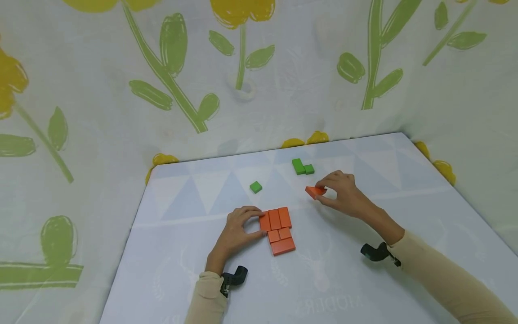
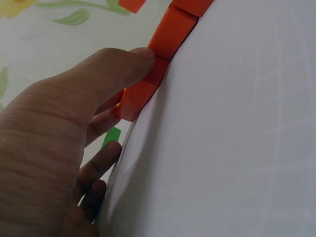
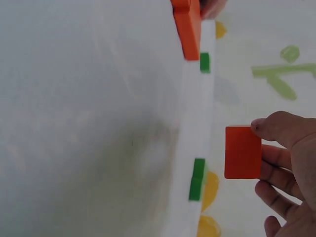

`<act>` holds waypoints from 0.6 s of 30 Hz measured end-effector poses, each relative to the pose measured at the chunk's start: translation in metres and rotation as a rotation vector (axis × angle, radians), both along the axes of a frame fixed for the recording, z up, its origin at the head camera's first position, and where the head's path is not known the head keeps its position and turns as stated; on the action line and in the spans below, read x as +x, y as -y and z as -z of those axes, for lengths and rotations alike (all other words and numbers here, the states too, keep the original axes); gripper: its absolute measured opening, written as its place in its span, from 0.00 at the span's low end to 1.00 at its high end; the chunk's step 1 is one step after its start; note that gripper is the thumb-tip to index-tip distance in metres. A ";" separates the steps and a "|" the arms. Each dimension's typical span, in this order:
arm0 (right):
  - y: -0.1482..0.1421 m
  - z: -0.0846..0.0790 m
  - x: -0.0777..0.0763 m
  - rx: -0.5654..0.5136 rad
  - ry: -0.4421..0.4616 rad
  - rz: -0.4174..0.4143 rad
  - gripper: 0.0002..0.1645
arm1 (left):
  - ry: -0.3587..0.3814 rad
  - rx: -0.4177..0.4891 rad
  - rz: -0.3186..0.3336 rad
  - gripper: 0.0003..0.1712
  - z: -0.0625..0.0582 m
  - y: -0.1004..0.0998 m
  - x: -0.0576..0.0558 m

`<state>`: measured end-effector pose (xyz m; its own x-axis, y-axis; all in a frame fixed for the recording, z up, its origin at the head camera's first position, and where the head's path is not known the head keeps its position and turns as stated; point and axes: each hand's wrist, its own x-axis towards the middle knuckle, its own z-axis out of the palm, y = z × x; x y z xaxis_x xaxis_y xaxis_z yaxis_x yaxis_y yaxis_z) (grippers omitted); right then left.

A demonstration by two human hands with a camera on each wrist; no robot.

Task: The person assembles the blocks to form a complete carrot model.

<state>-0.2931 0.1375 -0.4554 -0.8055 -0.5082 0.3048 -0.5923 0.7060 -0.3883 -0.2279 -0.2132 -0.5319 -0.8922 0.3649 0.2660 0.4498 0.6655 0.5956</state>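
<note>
Flat orange blocks (image 1: pixel 283 245) lie edge to edge on the table, three oblong ones across the far side, two small squares below them and a wide one nearest me. At the leftmost far block (image 1: pixel 264 221), my left hand (image 1: pixel 238 231) pinches it between thumb and fingers; the left wrist view shows the thumb (image 2: pixel 123 66) against it. Above the table, to the right of the group, my right hand (image 1: pixel 341 193) holds another orange block (image 3: pixel 243 153) between thumb and fingers. Its broad face shows in the right wrist view.
A single green block (image 1: pixel 256 187) lies beyond the orange group. Farther back are two touching green blocks (image 1: pixel 298 166), one oblong and one small. A flower-printed curtain (image 1: pixel 283 90) hangs behind the table's far edge. The white table (image 1: pixel 336 279) has a pale triangle pattern.
</note>
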 end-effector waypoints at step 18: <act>0.032 0.002 0.065 -0.065 -0.173 -0.296 0.17 | -0.031 0.013 0.004 0.28 0.002 -0.001 -0.001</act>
<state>-0.2283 0.1059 -0.4570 -0.5598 -0.6871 0.4631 -0.8286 0.4708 -0.3029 -0.2286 -0.2126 -0.5339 -0.8821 0.3649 0.2978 0.4706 0.6562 0.5899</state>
